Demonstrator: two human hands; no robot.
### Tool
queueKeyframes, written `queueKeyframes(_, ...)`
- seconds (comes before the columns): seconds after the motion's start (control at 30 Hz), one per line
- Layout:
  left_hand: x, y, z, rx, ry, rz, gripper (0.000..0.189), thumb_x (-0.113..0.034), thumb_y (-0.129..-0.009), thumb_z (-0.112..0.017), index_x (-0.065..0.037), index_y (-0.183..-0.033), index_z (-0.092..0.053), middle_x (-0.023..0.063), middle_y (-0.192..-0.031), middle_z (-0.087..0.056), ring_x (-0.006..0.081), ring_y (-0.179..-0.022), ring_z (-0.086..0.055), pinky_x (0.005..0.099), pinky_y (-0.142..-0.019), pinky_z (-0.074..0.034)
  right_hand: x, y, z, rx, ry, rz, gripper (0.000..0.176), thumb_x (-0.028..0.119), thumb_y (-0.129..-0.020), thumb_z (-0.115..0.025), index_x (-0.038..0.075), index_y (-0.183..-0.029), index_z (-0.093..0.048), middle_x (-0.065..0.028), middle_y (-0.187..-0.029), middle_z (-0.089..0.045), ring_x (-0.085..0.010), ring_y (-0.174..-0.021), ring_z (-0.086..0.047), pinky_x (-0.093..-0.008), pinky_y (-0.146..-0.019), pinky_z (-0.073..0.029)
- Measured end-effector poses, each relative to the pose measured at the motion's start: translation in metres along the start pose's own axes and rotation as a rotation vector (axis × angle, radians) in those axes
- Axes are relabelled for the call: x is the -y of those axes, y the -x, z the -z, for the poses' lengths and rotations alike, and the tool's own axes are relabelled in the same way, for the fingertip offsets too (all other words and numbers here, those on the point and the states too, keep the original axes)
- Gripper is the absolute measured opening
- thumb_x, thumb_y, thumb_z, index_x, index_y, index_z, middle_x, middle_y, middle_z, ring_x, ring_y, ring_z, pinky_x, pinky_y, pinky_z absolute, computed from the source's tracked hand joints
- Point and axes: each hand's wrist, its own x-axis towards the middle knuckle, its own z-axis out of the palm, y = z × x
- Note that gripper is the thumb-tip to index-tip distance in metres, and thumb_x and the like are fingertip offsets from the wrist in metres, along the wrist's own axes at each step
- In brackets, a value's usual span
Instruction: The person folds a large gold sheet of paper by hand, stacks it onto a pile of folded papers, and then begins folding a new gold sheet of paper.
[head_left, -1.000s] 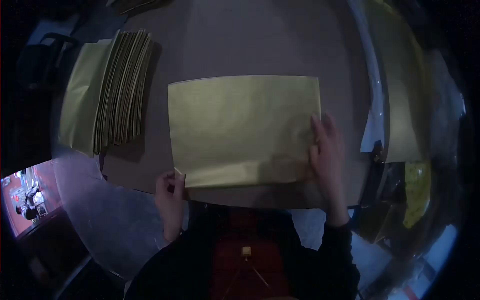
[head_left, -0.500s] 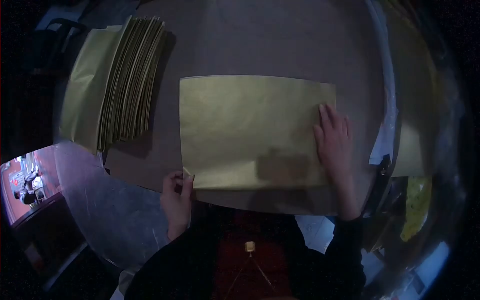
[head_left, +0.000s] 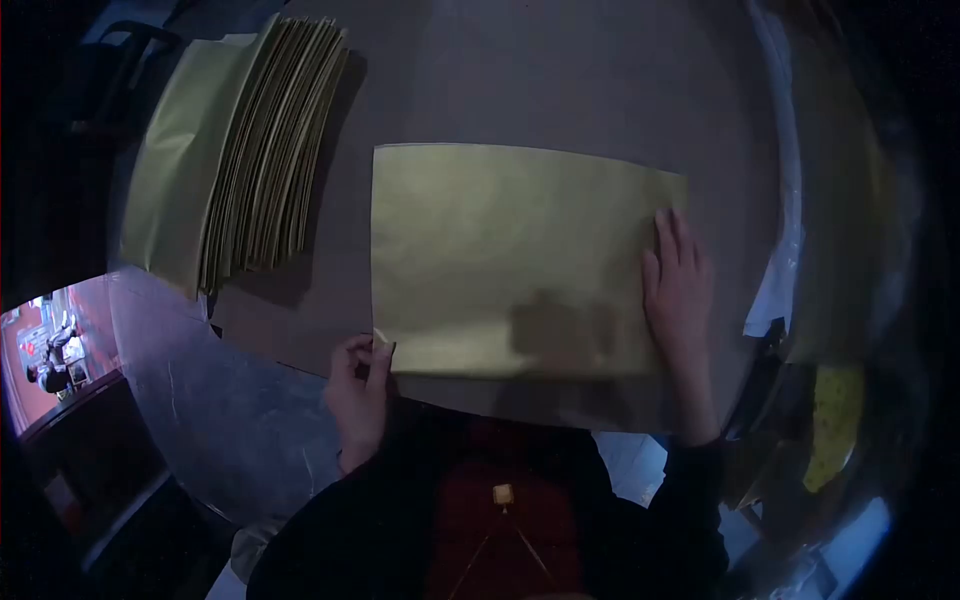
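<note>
Setting: probably a small workshop for paper goods. Evidence: broad brown surface (head_left: pixel 560 80); thick fanned stack (head_left: pixel 270 160) of gold paper at 10 o'clock; plastic wrap (head_left: pixel 787 265) at 3 o'clock. Dim light; exact trade cannot be told.

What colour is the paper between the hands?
Dull gold: the paper shows best in the head view.

The person wears a black long-sleeved jacket (head_left: pixel 340 520), a dark red top (head_left: pixel 465 535) and a thin-stringed pendant (head_left: pixel 503 494) (squarish, gold-coloured).
</note>
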Motion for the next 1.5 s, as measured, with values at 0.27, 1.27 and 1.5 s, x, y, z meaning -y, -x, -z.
queueKeyframes(0.27,-0.015,0.000,0.001,0.012,-0.070,-0.008,0.023,-0.018,-0.090,-0.065,0.001,-0.100,-0.056,0.0029,-0.077,-0.058,0.0085,-0.073,-0.051,0.0257,-0.068,-0.043,-0.001,-0.005,-0.007,-0.059,-0.010,-0.025,0.048,0.029,-0.090,-0.053,0.007,-0.132,-0.046,-0.0091,-0.138,-0.042,-0.0291,-0.111,-0.047,-0.0386,-0.095,-0.038)
queueKeyframes(1.27,0.013,-0.002,-0.004,-0.036,0.056,-0.017,0.023,-0.015,-0.086,-0.068,-0.001,-0.101,-0.057,0.0018,-0.076,-0.057,0.0089,-0.071,-0.050,0.0237,-0.068,-0.043,0.014,0.018,-0.013,-0.137,-0.165,-0.273,0.049,0.024,-0.083,-0.063,0.010,-0.129,-0.051,-0.0133,-0.133,-0.041,-0.0322,-0.113,-0.045,-0.0438,-0.095,-0.036)
queueKeyframes(1.5,0.007,0.000,-0.004,-0.037,0.027,-0.063,0.022,-0.014,-0.088,-0.066,0.000,-0.102,-0.056,0.0025,-0.076,-0.057,0.0092,-0.070,-0.052,0.0245,-0.067,-0.043,0.012,0.015,-0.004,-0.118,-0.122,-0.355,0.045,0.019,-0.085,-0.060,0.009,-0.129,-0.052,-0.0107,-0.119,-0.048,-0.0288,-0.106,-0.047,-0.0429,-0.092,-0.033)
